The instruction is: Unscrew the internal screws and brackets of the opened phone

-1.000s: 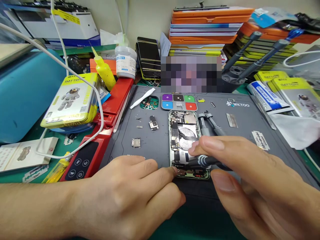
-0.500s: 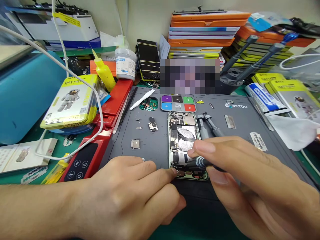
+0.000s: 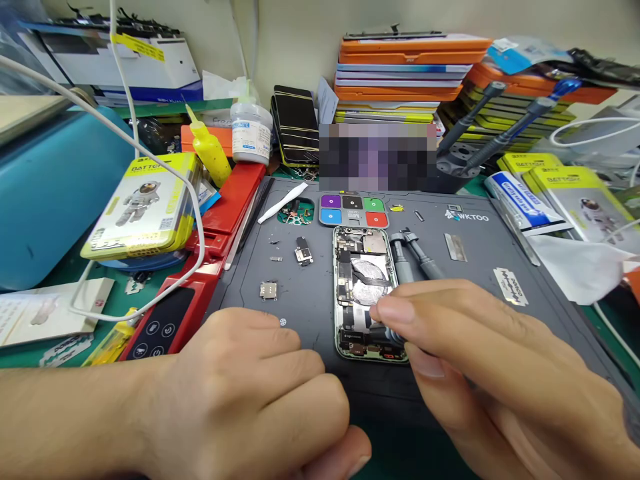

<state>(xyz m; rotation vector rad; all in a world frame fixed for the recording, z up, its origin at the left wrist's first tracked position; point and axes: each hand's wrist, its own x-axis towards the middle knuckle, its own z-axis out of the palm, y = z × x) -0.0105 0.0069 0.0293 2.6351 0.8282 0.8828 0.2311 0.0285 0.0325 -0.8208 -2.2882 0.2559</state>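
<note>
An opened phone with a pale green frame lies on the grey mat, its inside parts and a silver round coil area showing. My right hand is over its lower right part, thumb and fingers pinched around a screwdriver with a grey ridged collar. The fingers hide most of the tool, and its tip is hard to make out. My left hand is curled closed just left of the phone's lower end, apart from it, with no object showing in it. Two grey screwdrivers lie along the phone's right side.
Small loose parts, among them a metal card reader, lie left of the phone. Behind it sits a coloured parts tray. Razor blades lie to the right. A red device and a looping white cable border the left.
My left index finger has left the phone's lower edge and curled in as the hand drew back. My right hand has shifted slightly left over the phone with the screwdriver.
</note>
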